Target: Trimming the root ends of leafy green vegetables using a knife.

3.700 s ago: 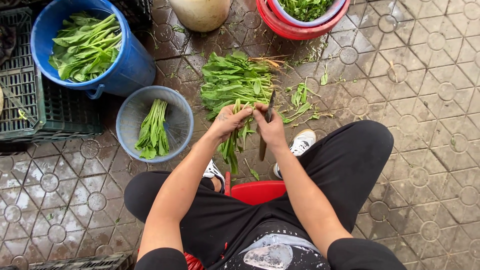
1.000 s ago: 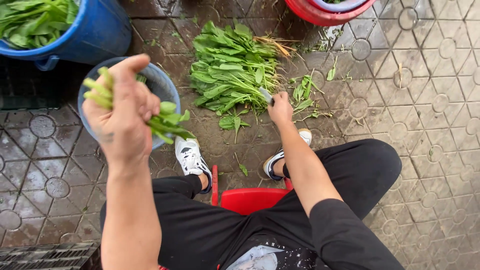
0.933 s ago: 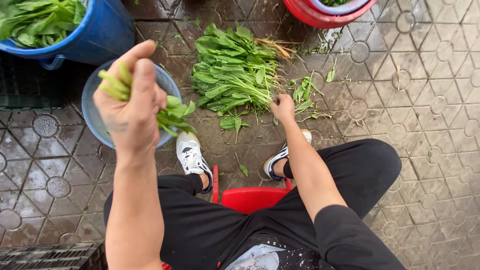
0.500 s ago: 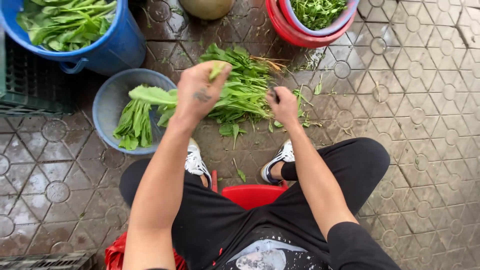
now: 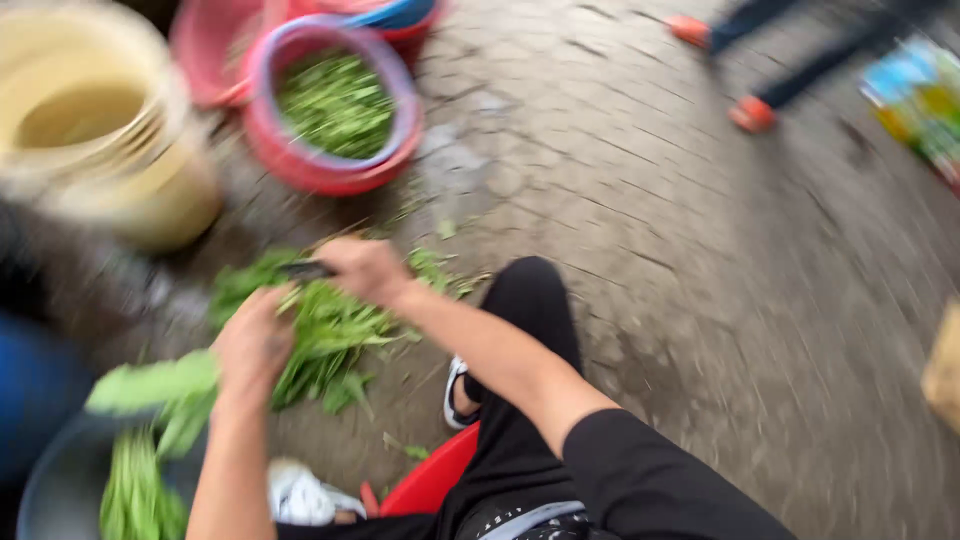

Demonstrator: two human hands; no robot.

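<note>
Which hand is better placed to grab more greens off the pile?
Left, probably. The left hand rests on the greens pile; the right hand seems occupied with a dark, blurred tool.

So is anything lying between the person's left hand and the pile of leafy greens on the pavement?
Nothing visible does. The left hand is already at the pile of leafy greens, gripping a bunch, and the right hand is at the pile's far edge. The frame is motion-blurred.

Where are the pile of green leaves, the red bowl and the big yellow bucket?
pile of green leaves (image 5: 325, 335), head view, middle of the heap.
red bowl (image 5: 300, 165), head view, its front wall.
yellow bucket (image 5: 170, 200), head view, its side wall.
</note>
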